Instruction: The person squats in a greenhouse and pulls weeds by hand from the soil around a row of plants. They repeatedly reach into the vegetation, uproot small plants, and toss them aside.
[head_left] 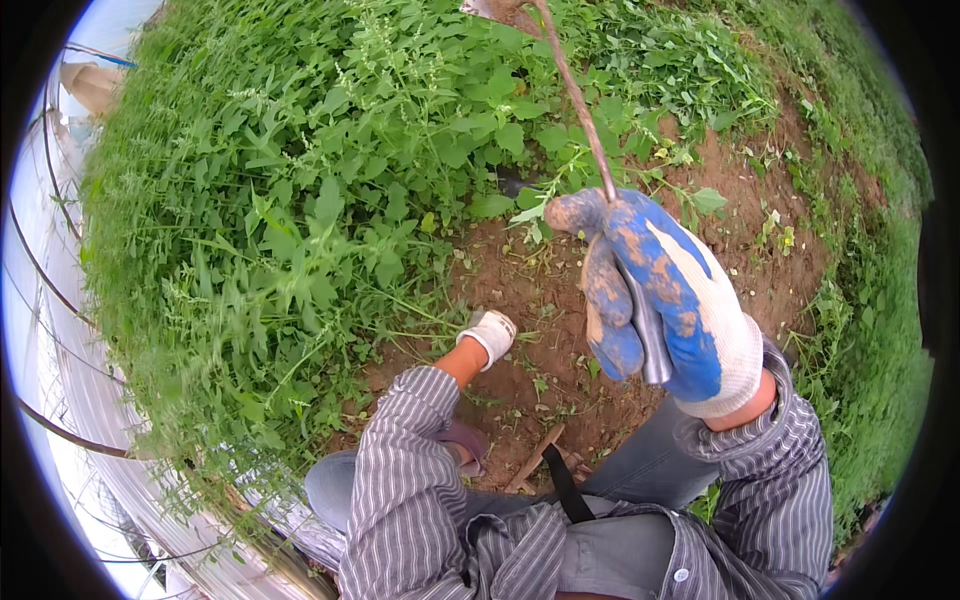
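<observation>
My right hand (680, 300), in a blue-coated white glove smeared with soil, is raised over the ground with its fingers wrapped round a hand hoe (577, 95). The hoe has a grey metal tube handle and a thin rusty shaft. Its blade is partly cut off by the upper edge of the picture. Lower and to the left, my left hand (490, 338), in a white glove, is low near the soil beside the tall green weeds (330, 230). It looks closed, with thin stems running up to it. What its fingers hold is hidden.
Dense weeds fill the left and far side. Bare brown soil (540, 290) with scattered leaves lies in the middle. Clear plastic sheeting on curved ribs (80, 390) walls the far left. Near my legs, a wooden piece with a black strap (568, 485) shows.
</observation>
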